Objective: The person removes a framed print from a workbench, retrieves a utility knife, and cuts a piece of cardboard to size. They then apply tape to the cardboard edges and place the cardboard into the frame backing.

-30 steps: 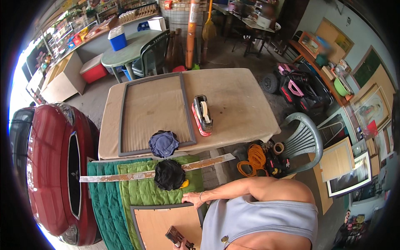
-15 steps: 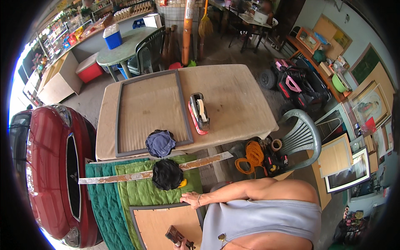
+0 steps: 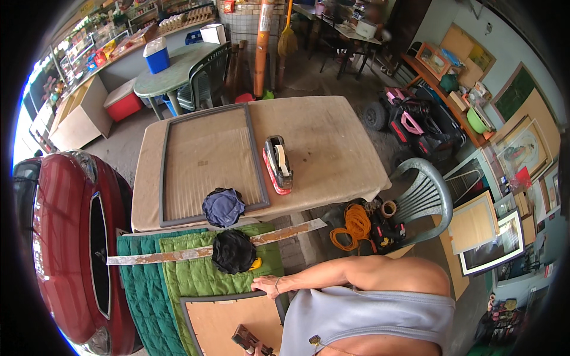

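My right hand [image 3: 266, 286] reaches in from the right, fingers bent over the corner of a grey picture frame [image 3: 224, 298] with a brown backing board. At the lower edge, my left hand [image 3: 256, 350] is closed round a dark and brown hand tool [image 3: 244, 337] shaped like a staple gun, held over the board. The frame lies on a green quilted blanket [image 3: 190, 283]. Beyond it are a black cloth cap or bundle [image 3: 233, 251], a yellow-handled item [image 3: 256, 263] partly under it, and a long worn strip [image 3: 160, 258] lying across the blanket.
A cloth-covered table [image 3: 332, 142] holds a larger grey frame [image 3: 256, 155], a blue cap [image 3: 223, 206] and a tape dispenser [image 3: 278, 166]. A red car [image 3: 68, 237] stands close on the left. A green plastic chair [image 3: 436, 190] and coiled orange cord [image 3: 350, 225] are to the right.
The view has shifted slightly, so most things sit a little further left. My right hand stays at the frame's corner, and the tool remains over the board in my left hand.
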Motion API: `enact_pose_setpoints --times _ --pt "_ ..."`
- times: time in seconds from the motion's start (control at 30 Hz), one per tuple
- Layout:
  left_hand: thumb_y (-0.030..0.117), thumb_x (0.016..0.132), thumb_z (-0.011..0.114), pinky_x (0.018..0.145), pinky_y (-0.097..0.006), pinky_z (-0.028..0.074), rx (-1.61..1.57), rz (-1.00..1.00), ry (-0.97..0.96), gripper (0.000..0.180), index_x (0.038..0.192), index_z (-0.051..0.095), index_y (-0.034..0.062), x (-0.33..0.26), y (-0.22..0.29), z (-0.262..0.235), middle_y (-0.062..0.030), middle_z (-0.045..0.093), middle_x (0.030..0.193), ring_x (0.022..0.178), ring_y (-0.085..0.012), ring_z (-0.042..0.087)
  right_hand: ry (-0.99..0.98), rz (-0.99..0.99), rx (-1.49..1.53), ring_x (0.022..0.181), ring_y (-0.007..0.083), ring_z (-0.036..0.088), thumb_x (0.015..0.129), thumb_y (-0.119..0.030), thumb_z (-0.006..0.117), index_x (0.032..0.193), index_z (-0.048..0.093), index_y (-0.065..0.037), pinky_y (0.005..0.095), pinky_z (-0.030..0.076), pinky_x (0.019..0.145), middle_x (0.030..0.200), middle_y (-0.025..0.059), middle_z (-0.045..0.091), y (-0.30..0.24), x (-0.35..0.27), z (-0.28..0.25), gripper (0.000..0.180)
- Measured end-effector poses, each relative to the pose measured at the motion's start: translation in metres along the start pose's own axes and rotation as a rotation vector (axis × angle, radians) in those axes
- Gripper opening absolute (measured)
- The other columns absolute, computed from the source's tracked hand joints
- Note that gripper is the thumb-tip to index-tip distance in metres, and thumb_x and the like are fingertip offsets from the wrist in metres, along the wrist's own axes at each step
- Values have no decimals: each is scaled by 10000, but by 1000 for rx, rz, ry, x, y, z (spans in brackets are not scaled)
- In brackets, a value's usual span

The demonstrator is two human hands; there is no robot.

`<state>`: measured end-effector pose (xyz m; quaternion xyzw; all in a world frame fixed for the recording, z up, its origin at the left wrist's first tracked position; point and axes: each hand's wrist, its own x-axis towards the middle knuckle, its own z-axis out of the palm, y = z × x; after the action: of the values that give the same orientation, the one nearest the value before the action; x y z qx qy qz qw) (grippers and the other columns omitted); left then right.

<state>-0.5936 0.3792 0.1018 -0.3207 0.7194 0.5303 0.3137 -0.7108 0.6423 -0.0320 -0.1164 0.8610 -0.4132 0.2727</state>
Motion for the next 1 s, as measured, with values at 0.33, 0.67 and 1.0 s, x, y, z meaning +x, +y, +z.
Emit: enact_pose_setpoints --times 0.33,0.67,1.0 --pt "286 885 675 548 -304 461 -37 14 -6 236 989 619 83 2 -8 -2 -55 607 808 676 -146 572 25 -31 -9 918 314 584 387 1 847 1061 566 -53 402 498 756 971 120 554 10 7 8 732" --pt "280 885 677 546 -312 456 -77 38 -41 232 993 609 87 8 -19 -7 -47 594 809 674 -145 561 12 -49 15 896 303 586 400 -10 861 1053 555 -60 417 497 740 963 115 554 9 5 2 723" --pt "299 919 612 490 -310 380 -5 456 -99 206 877 569 102 23 -48 -8 -32 510 688 580 -128 466 -56 -39 -17 917 300 589 436 -24 859 1094 549 -60 411 505 745 969 117 555 1 0 -9 728"
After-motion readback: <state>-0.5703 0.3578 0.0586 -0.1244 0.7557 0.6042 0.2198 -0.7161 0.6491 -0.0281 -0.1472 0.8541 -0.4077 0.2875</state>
